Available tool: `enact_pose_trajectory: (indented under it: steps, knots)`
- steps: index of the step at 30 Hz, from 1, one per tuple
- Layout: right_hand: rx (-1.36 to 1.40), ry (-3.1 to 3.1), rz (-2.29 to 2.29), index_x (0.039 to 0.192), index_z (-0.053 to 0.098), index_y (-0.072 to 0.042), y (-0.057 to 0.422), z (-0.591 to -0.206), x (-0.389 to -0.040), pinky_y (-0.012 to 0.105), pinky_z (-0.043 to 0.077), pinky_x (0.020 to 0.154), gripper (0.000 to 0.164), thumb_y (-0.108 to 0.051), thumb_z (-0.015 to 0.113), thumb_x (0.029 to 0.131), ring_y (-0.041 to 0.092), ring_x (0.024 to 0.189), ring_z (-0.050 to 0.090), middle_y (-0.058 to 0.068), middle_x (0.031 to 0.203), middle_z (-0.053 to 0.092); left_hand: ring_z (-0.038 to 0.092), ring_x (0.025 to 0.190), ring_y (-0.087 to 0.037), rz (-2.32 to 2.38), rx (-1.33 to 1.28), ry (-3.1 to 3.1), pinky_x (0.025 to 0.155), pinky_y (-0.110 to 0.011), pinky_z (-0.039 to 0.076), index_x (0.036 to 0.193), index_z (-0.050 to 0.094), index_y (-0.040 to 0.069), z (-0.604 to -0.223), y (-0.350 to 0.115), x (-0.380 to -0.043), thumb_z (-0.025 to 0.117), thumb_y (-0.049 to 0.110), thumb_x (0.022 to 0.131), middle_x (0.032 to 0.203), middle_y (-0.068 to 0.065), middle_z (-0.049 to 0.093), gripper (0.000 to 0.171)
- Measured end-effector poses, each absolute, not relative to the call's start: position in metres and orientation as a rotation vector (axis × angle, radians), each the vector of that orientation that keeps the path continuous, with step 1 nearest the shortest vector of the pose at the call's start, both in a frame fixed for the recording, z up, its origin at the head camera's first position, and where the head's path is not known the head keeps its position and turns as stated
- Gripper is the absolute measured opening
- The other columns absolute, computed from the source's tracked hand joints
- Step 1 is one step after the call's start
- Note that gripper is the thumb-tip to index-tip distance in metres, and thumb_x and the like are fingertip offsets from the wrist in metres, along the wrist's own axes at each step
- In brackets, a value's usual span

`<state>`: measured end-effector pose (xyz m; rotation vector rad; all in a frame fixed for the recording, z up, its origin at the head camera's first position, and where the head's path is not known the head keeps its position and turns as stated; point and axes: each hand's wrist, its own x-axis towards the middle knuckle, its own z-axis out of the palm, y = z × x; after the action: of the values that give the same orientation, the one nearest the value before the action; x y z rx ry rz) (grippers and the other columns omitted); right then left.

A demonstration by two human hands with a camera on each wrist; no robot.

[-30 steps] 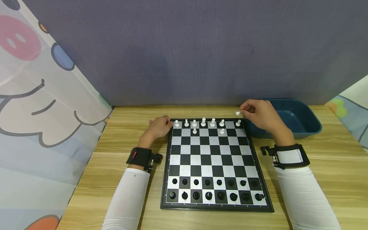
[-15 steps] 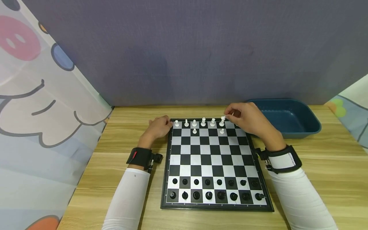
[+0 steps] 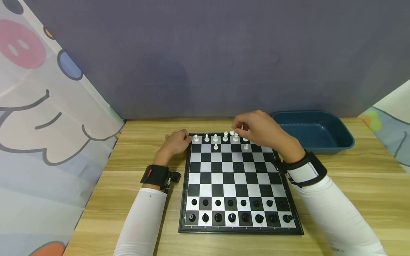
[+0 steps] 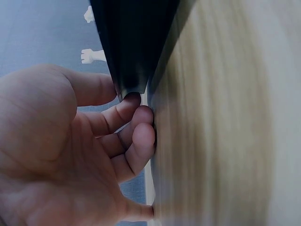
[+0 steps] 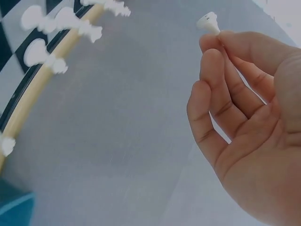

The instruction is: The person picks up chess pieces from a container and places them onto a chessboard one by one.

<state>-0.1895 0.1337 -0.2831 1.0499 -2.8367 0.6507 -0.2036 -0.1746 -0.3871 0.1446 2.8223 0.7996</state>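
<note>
My right hand (image 3: 257, 128) pinches a small white chess piece (image 5: 210, 22) between thumb and fingertips, above the far edge of the chessboard (image 3: 228, 167). Its base shows in the right wrist view, while its head is hidden by the fingers. At the board's far left corner, my left hand (image 3: 174, 144) grips the frame, thumb and index finger on either side of the corner (image 4: 130, 70). White pieces stand along the far row, with a white pawn (image 3: 216, 146) and another white pawn (image 3: 246, 146) in front. My right hand covers the far right squares.
Black chess pieces (image 3: 232, 217) fill the two near rows. A dark blue plastic bin (image 3: 336, 146) stands behind the board to the right. A grey partition (image 3: 192, 64) rises along the back of the wooden table (image 3: 153, 220).
My right hand has moved left from beside the bin to over the far row, carrying the white chess piece. The left hand has stayed at the board's corner.
</note>
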Motion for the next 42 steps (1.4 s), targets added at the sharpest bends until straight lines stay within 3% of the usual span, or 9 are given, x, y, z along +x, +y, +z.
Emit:
enact_pose_trajectory:
  steps: [9,19,42]
  knots:
    - [1.253,-2.835,0.564,0.087,0.070,-0.017,0.086,-0.292,-0.197,0.029,0.049,0.063,0.010,-0.012,0.069,0.096,0.011,0.069,0.059,-0.006,0.083,0.070,0.050,0.073,-0.024,0.833,0.137,2.814,0.121,-0.077,0.003,0.086,0.046,0.013,-0.387,-0.175,-0.204,0.045,0.028,0.109,0.070,-0.001,0.043,0.028]
    - [1.367,-2.836,0.476,0.092,0.075,-0.015,0.043,-0.319,-0.201,0.027,0.051,0.063,0.005,-0.012,0.071,0.094,0.010,0.071,0.059,-0.007,0.083,0.070,0.054,0.079,-0.026,0.803,0.138,2.844,0.120,-0.078,0.010,0.087,0.048,0.011,-0.386,-0.175,-0.204,0.046,0.027,0.108,0.072,-0.002,0.045,0.027]
    - [1.351,-2.844,0.448,0.093,0.077,-0.016,0.014,-0.343,-0.207,0.024,0.050,0.060,0.013,-0.009,0.066,0.097,0.010,0.071,0.060,-0.006,0.091,0.075,0.051,0.078,-0.025,0.815,0.148,2.822,0.120,-0.077,0.007,0.088,0.048,0.011,-0.384,-0.175,-0.201,0.045,0.026,0.108,0.073,-0.002,0.045,0.026]
